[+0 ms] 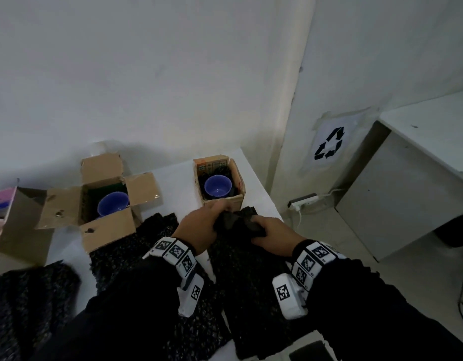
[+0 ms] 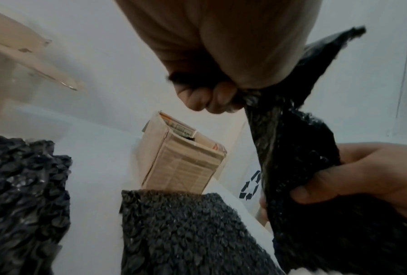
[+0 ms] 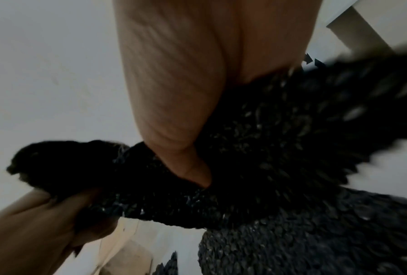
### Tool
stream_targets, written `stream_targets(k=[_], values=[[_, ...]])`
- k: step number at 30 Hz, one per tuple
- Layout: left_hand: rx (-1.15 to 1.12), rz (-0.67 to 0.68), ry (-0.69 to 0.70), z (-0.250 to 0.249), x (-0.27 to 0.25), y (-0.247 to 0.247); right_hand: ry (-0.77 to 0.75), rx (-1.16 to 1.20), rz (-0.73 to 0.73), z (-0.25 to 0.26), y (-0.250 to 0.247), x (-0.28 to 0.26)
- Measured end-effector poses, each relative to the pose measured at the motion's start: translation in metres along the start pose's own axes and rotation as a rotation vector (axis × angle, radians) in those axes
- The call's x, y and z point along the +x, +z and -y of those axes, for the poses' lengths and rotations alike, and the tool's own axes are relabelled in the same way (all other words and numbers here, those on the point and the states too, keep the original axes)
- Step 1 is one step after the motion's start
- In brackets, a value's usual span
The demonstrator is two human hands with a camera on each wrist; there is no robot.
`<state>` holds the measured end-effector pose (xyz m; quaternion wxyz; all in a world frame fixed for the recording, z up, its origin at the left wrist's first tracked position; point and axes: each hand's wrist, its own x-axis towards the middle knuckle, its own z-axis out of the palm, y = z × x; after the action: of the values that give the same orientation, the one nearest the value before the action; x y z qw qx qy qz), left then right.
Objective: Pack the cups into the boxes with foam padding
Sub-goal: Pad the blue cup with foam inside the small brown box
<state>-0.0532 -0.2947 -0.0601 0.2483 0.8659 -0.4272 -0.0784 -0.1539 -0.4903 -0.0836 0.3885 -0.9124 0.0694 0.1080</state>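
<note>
A: Foam piece (image 1: pixel 237 222) pinched by both hands, left hand (image 1: pixel 199 229) & right hand (image 1: pixel 273 234), just in front of the small box (image 1: pixel 220 182) at desk's (image 1: pixel 170 170) far right corner.

B: Cup (image 1: pixel 218 186) already inside w/ padding?

A: Yep. Next, prob. tuck foam over it.

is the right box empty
No, the right box holds a blue cup with dark foam around it, as the head view shows.
</note>
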Motion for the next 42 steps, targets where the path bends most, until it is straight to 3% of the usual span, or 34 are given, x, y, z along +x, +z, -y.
stream_targets(k=[9,13,15,22,26,28,31,35,42], values=[[-0.098,-0.050,0.165,0.012,-0.007,-0.027,-0.001,0.147,0.020,0.024,-0.022,0.021],[-0.137,-0.134,0.106,0.021,-0.004,-0.033,-0.008,0.308,0.073,0.037,-0.035,0.044],[-0.117,-0.157,0.054,0.027,0.003,-0.034,-0.021,0.221,0.045,0.040,-0.046,0.057],[0.058,-0.233,-0.002,0.058,0.025,-0.030,-0.143,-0.269,-0.216,0.036,-0.077,0.111],[0.177,-0.225,0.019,0.072,0.036,-0.020,-0.160,-0.263,-0.490,0.042,-0.072,0.142],[0.244,-0.173,0.020,0.080,0.041,-0.010,-0.199,-0.217,-0.526,0.046,-0.065,0.157],[0.328,-0.101,0.060,0.085,0.046,0.000,-0.290,-0.179,-0.467,0.052,-0.048,0.177],[0.487,-0.125,0.060,0.082,0.047,0.003,-0.341,-0.150,-0.367,0.054,-0.027,0.199],[0.390,-0.162,0.175,0.093,0.045,0.019,-0.367,-0.211,-0.141,0.046,-0.008,0.217]])
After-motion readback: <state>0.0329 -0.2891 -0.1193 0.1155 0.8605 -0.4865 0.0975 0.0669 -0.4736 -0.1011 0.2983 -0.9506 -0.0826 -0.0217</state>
